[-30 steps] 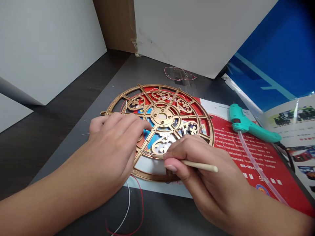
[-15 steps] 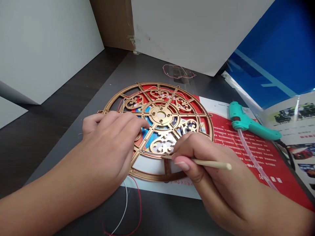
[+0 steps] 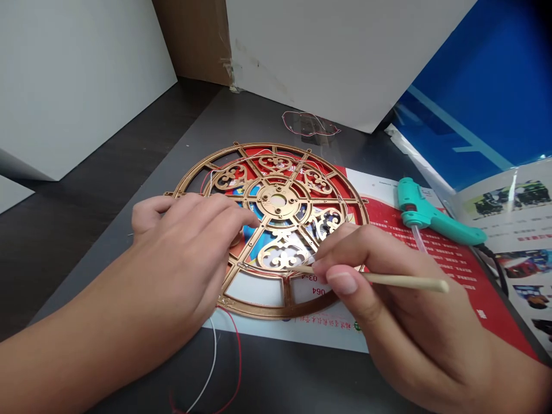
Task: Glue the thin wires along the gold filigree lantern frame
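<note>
One light touch, one steady hold

The right hand [image 3: 388, 293] pinches a slim, round, pale wooden stick [image 3: 405, 280] between thumb and fingers, its tip at the near stretch of the inner ring of a round, bronze-coloured openwork wheel [image 3: 284, 190]; contact is too fine to tell. The left hand [image 3: 181, 247] lies across the wheel's left side, fingers bent and close together, any grip hidden beneath. Even pressure there should stop the wheel turning, while short, gentle strokes along the ring seem safest. Thin red and white plastic-coated wires [image 3: 240, 345] trail in front of the wheel; a wrist could snag them. Right of the wheel lies a turquoise glue gun [image 3: 448, 223], best left clear of the elbow
</note>
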`<state>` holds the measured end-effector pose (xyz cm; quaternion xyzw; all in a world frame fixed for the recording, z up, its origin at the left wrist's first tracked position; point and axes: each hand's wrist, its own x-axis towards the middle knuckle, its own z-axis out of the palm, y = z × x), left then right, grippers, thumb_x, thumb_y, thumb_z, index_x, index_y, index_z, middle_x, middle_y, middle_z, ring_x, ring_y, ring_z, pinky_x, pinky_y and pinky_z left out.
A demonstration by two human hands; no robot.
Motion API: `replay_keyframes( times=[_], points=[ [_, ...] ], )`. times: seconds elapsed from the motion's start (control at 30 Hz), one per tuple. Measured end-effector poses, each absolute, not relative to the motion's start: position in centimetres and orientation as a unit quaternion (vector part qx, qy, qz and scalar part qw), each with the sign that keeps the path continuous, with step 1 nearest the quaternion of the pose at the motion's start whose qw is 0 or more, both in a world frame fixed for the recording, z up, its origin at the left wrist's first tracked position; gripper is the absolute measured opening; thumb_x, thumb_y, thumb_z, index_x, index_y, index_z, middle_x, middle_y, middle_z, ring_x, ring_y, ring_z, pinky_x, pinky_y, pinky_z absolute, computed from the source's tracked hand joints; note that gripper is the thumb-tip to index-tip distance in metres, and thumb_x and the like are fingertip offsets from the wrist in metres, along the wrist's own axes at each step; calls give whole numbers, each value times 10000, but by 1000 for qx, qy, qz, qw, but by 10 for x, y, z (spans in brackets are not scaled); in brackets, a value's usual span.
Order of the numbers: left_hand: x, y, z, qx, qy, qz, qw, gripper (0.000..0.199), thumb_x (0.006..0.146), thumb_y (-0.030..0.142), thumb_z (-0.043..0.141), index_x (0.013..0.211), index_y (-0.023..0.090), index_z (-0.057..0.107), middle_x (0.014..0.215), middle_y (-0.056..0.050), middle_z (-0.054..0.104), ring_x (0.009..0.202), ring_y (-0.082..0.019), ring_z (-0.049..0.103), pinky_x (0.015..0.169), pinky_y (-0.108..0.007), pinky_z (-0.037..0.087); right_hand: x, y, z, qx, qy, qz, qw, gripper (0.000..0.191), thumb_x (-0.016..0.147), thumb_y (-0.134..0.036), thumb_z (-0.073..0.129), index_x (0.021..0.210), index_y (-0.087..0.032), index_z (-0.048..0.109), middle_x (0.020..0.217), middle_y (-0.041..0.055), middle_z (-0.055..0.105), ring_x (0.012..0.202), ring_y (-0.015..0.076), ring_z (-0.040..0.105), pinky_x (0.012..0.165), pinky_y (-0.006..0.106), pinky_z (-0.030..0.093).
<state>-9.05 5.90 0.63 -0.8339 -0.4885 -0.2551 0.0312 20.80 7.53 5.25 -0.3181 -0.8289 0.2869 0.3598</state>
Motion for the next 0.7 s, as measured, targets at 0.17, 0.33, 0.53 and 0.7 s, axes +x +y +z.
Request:
replay_keyframes(
  times=[0.17, 0.33, 0.53, 0.7],
  points=[
    [-90, 54, 9, -821, -495, -286, 8, 399, 1247, 158, 497, 1434, 372, 776, 1368, 22, 860, 1219, -278, 745, 1160, -517, 390, 214, 77, 65, -338, -809, 270, 397, 217, 1245, -207, 779, 1069, -332, 753, 941, -2, 871, 843, 225, 830, 752, 385, 665],
    [-86, 53, 15, -819, -484, -307, 30, 226, 1282, 216, 562, 1388, 356, 703, 1314, 52, 829, 1165, -221, 750, 1114, -465, 377, 218, 73, 76, -384, -752, 275, 460, 191, 1229, -213, 799, 1120, -363, 842, 1034, 22, 911, 927, 267, 863, 829, 422, 716],
    [-91, 57, 21, -814, -470, -338, 44, 153, 1308, 324, 662, 1159, 294, 650, 1113, 58, 794, 1051, -193, 750, 1087, -446, 389, 217, 73, 86, -430, -677, 241, 546, 367, 1338, -317, 693, 1049, -354, 917, 1039, 33, 842, 966, 251, 850, 875, 438, 726],
    [-94, 56, 20, -812, -461, -358, -7, 232, 1277, 286, 717, 1122, 339, 882, 1114, 46, 925, 1106, -214, 826, 1099, -437, 497, 225, 68, 98, -444, -660, 178, 579, 439, 1340, -652, 627, 1072, -357, 811, 1326, 56, 813, 1059, 314, 852, 1048, 580, 722]
  ],
)
